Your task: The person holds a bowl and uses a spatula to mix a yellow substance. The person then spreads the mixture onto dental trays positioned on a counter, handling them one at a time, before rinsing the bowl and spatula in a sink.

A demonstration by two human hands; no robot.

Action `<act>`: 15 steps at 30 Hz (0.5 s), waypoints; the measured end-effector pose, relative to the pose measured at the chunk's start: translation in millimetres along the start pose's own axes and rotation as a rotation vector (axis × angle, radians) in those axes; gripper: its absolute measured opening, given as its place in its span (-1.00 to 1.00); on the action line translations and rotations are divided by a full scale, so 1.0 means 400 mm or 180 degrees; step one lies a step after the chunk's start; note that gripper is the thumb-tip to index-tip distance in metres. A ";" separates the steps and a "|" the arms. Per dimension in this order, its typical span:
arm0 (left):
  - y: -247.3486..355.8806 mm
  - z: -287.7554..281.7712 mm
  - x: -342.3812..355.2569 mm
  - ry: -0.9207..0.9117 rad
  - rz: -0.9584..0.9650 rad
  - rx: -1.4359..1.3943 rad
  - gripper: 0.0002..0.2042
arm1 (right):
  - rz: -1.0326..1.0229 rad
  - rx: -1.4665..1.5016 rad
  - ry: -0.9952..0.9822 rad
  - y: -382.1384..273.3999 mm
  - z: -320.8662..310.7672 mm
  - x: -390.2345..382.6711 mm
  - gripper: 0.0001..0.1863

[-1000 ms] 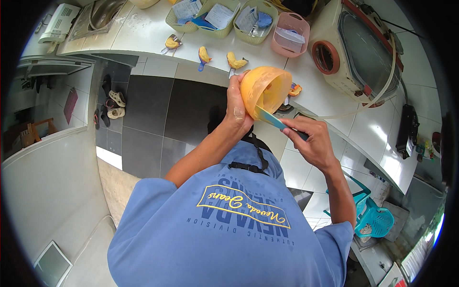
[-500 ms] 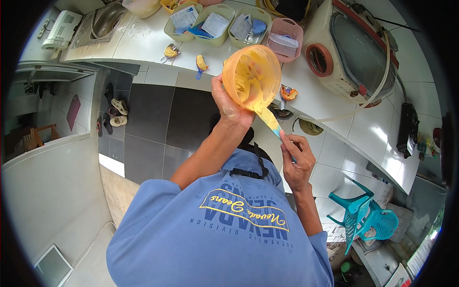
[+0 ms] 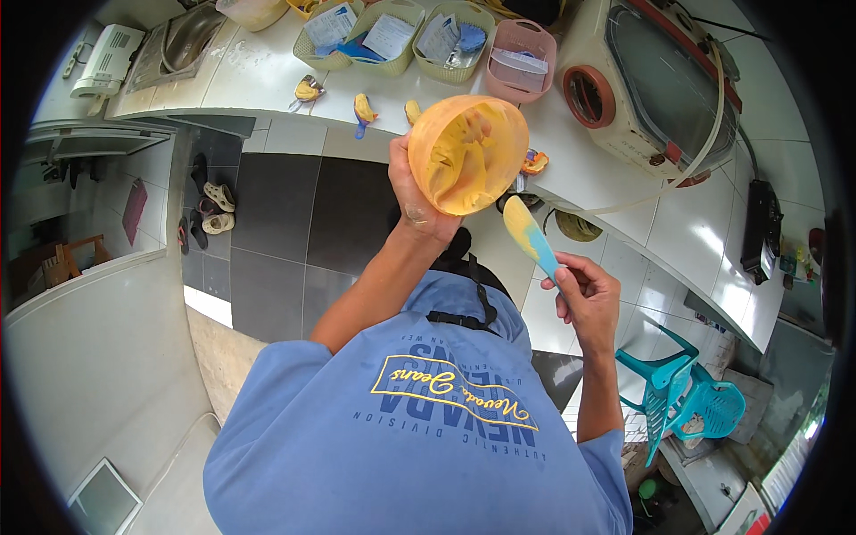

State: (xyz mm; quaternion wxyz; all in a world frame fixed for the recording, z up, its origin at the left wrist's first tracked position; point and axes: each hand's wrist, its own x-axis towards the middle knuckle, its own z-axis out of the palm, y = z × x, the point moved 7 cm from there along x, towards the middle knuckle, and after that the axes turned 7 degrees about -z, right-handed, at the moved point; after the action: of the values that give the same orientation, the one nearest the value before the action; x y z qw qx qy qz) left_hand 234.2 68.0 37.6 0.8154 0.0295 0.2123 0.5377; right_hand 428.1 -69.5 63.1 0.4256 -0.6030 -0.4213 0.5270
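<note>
My left hand [image 3: 419, 201] grips an orange mixing bowl [image 3: 423, 147] from its left side, tipped so its inside faces me. Thick yellow paste [image 3: 456, 169] smears the bowl's inner wall. In my right hand [image 3: 588, 299] is a light blue mixing spatula [image 3: 533, 241], held by its handle with the fingers closed round it. Yellow paste coats the spatula's blade, which is just right of and below the bowl's rim, apart from it.
On the white counter [image 3: 254, 85] lie small trays with yellow material, one metal tray [image 3: 308, 89] and one blue tray [image 3: 363, 112]. Behind them stand green baskets [image 3: 392, 58] and a pink basket [image 3: 513, 85]. A glass-windowed cabinet [image 3: 615, 98] and teal chairs [image 3: 704, 406] are to the right.
The spatula has come out of the bowl and moved right and down with my right hand. The bowl has turned slightly, with my left hand still on it.
</note>
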 end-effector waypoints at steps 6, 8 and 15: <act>0.000 0.048 -0.014 -0.0178 0.0009 0.0830 -0.47 | -0.1457 -0.1607 -0.0136 -0.184 -0.009 0.103 -0.78; -0.006 0.074 -0.022 -0.0193 0.0086 0.1135 -0.52 | -0.1696 -0.1995 -0.0320 -0.195 0.006 0.117 -0.77; 0.012 -0.017 -0.034 0.0524 0.0614 0.1074 -0.56 | 0.0634 0.0252 -0.1269 0.026 0.058 0.116 -0.75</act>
State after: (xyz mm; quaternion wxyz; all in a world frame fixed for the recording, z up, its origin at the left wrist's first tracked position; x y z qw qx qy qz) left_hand 222.8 56.6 37.1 0.7236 0.1419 0.3614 0.5707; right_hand 409.8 -26.4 38.3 0.3032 -0.5083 -0.4146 0.6913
